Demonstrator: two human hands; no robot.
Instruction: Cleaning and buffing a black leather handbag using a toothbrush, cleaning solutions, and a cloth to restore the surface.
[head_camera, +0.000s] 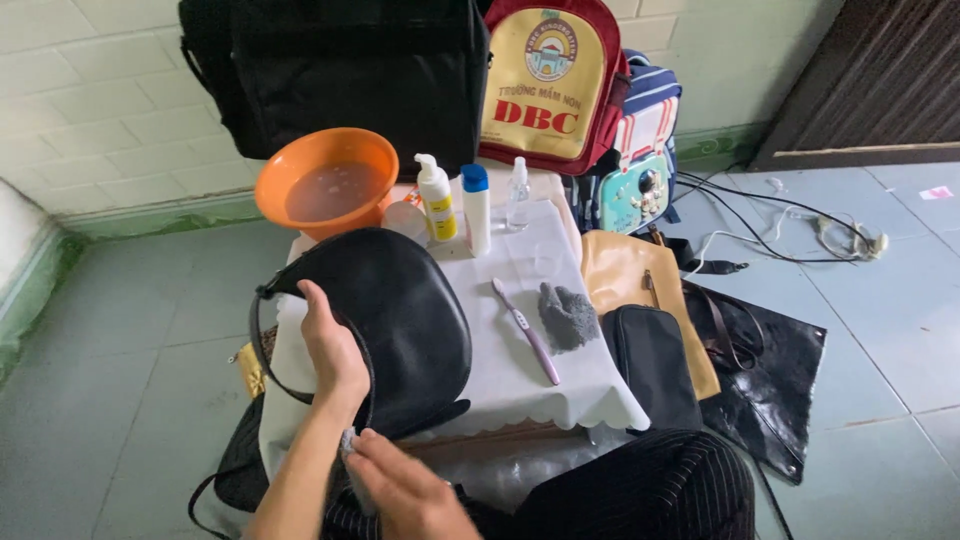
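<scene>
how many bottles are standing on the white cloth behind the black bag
3, in a row beside the orange basin: a white pump bottle on the left, a white bottle with a blue cap in the middle, a small clear spray bottle on the right. None looks hidden.
</scene>
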